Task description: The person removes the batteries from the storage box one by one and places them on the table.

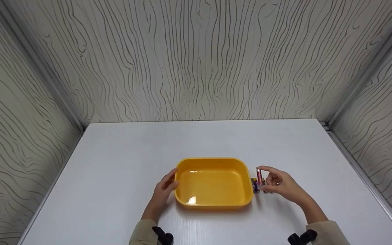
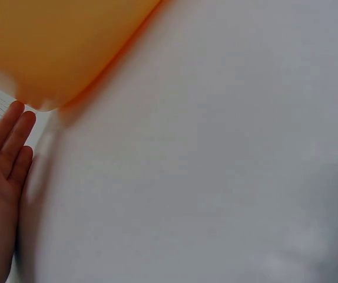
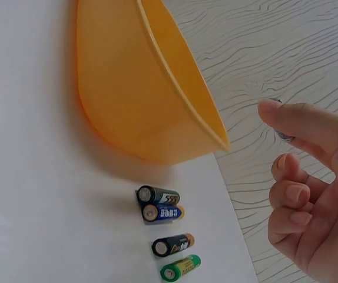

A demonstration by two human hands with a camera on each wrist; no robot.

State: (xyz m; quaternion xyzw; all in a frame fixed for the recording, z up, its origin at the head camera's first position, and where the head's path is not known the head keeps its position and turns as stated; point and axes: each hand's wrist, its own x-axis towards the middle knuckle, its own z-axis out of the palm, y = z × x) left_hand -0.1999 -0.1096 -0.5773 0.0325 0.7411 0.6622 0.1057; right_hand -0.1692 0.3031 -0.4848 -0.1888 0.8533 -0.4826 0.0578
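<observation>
A yellow plastic basin [image 1: 213, 206] stands on the white table. At its left end my left hand [image 1: 164, 190] rests its fingertips and thumb against the rim; the left wrist view shows straight fingers [image 2: 17, 132] beside the basin wall. My right hand [image 1: 282, 185] pinches a red battery [image 1: 259, 176] between thumb and index finger, upright and raised just off the basin's right end. In the right wrist view the thumb hides most of that battery, and the other fingers curl toward the palm. Below lie several loose batteries, among them a green one [image 3: 181, 268] and a black one [image 3: 173, 244].
A blue battery [image 3: 163, 212] lies against a dark one [image 3: 158, 194] close to the basin's wall. The white table [image 1: 121, 153] meets a wood-grain patterned panel [image 1: 199, 68] at the back, with similar panels on both sides.
</observation>
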